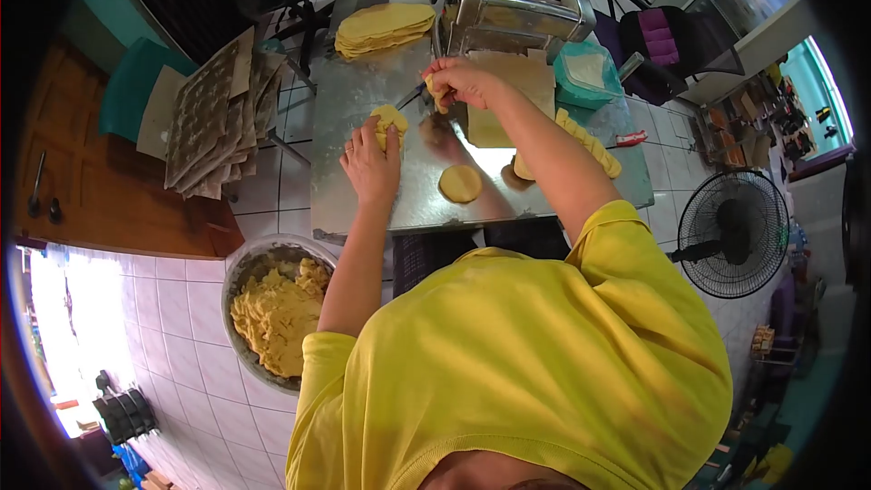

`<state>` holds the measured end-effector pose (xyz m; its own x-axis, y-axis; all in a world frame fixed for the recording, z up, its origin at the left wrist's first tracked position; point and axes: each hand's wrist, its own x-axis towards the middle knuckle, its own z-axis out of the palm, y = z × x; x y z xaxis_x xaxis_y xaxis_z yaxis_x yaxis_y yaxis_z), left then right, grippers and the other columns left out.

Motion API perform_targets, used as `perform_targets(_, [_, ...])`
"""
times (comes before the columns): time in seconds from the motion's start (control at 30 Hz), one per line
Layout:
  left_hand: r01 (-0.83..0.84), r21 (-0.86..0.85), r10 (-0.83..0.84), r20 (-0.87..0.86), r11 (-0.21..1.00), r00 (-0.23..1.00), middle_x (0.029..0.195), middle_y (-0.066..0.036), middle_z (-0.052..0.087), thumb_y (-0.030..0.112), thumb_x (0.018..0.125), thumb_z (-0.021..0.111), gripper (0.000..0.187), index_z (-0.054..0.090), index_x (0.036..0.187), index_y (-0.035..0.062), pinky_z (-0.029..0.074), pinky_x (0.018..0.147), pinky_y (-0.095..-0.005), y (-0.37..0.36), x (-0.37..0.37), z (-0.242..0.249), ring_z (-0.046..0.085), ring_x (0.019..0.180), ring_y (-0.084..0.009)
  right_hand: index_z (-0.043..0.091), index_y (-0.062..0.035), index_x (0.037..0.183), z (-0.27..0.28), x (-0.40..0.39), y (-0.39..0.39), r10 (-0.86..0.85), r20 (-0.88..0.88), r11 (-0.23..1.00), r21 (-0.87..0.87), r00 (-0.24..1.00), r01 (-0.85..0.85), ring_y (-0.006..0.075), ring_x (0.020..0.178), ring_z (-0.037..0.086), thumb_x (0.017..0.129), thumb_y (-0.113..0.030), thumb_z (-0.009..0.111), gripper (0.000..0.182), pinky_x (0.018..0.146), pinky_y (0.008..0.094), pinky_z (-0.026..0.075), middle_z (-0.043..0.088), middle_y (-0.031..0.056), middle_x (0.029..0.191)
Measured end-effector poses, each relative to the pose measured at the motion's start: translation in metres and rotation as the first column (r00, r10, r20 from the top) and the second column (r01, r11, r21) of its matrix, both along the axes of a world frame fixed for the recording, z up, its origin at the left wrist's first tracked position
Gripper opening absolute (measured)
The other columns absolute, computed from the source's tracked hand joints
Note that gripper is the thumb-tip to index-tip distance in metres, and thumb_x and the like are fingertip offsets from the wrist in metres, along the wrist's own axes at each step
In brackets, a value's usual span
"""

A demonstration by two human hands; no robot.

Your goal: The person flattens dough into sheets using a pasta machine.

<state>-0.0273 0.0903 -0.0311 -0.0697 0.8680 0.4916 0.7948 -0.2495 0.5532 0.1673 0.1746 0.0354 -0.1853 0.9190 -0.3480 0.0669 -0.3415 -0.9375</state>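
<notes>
My left hand (370,163) has its fingers curled on a yellow piece of dough (390,116) at the left of the metal table. To its right, my right hand (461,82) pinches a smaller lump of dough (436,95) just above the table. A dark-handled tool (410,96) lies between the two hands, partly hidden. Closer to my body a round disc of dough (460,184) rests flat. Rolled dough pieces (590,145) sit in a row by my right forearm, which partly covers them.
A pasta roller machine (522,0) stands at the table's back, beside stacked dough sheets (386,29). Brown paper (513,91) and a teal container (588,73) lie to the right. A metal bowl of dough (281,308) is at lower left; a fan (733,231) stands right.
</notes>
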Motion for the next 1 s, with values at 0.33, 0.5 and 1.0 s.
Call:
perform_targets(0.33, [-0.057, 0.030, 0.056, 0.034, 0.998, 0.998, 0.102, -0.010, 0.059, 0.032, 0.086, 0.053, 0.032, 0.052, 0.111, 0.0118, 0.037, 0.081, -0.0412, 0.003, 0.000, -0.003, 0.054, 0.094, -0.0303, 0.052, 0.0006, 0.093, -0.068, -0.030, -0.043, -0.270, 0.733, 0.752, 0.565, 0.624, -0.339, 0.0342, 0.075, 0.057, 0.083, -0.017, 0.057, 0.021, 0.068, 0.0396, 0.048, 0.053, 0.0182, 0.096])
perform_targets(0.5, [0.013, -0.046, -0.011, 0.055, 0.999, 0.998, 0.104, -0.011, 0.059, 0.030, 0.085, 0.056, 0.035, 0.051, 0.114, 0.0121, 0.036, 0.084, -0.0408, -0.001, 0.000, 0.004, 0.053, 0.096, -0.0288, 0.050, 0.0011, 0.099, -0.070, -0.032, -0.055, -0.338, 0.813, 0.725, 0.546, 0.475, -0.420, 0.0407, 0.090, 0.054, 0.083, -0.010, 0.050, 0.019, 0.077, 0.0474, 0.047, 0.043, 0.0250, 0.114])
perform_targets(1.0, [0.129, -0.018, -0.129, -0.003, 0.991, 0.992, 0.102, -0.005, 0.058, 0.028, 0.074, 0.068, 0.041, 0.058, 0.111, 0.0133, 0.036, 0.085, -0.0380, 0.000, -0.004, 0.000, 0.052, 0.096, -0.0255, 0.061, -0.0076, 0.087, -0.055, -0.037, -0.017, -0.240, 0.673, 0.804, 0.541, 0.700, -0.245, 0.0373, 0.083, 0.060, 0.086, -0.031, 0.051, 0.026, 0.071, 0.0467, 0.047, 0.062, 0.0172, 0.088])
